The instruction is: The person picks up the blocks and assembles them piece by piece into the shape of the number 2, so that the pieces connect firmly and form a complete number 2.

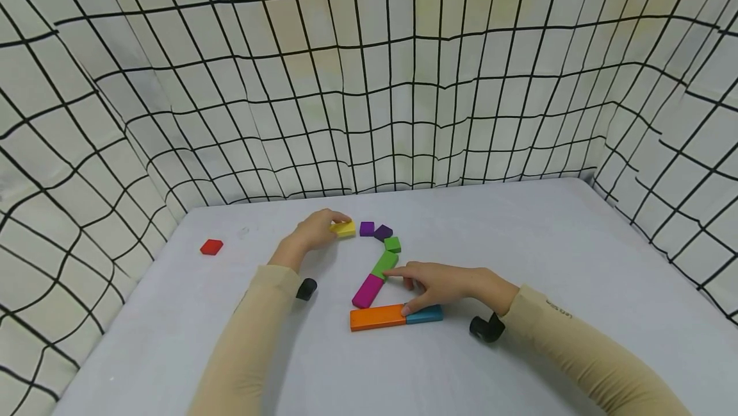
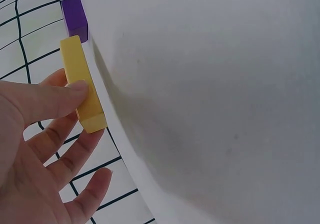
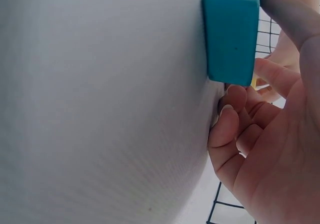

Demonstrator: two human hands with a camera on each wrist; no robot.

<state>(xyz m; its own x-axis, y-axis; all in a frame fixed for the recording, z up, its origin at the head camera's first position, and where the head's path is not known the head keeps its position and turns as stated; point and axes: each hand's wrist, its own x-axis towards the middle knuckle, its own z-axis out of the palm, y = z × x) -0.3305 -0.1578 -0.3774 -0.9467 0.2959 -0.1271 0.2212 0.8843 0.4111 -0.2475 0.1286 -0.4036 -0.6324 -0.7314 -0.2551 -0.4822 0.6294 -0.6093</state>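
My left hand pinches a yellow block between thumb and fingers, at the left end of a curved row. Beside the yellow block sits a purple block, followed by a dark purple block and a small green block. A longer green block and a magenta block run down from there. Below them lie an orange block and a blue block, end to end. My right hand spreads its index finger to the longer green block and its thumb to the orange-blue joint; its other fingers are bent.
Off to the left a red block lies alone on the white tabletop. Black netting over white sheeting rises behind the table and along both sides. Black wrist cameras hang below both wrists.
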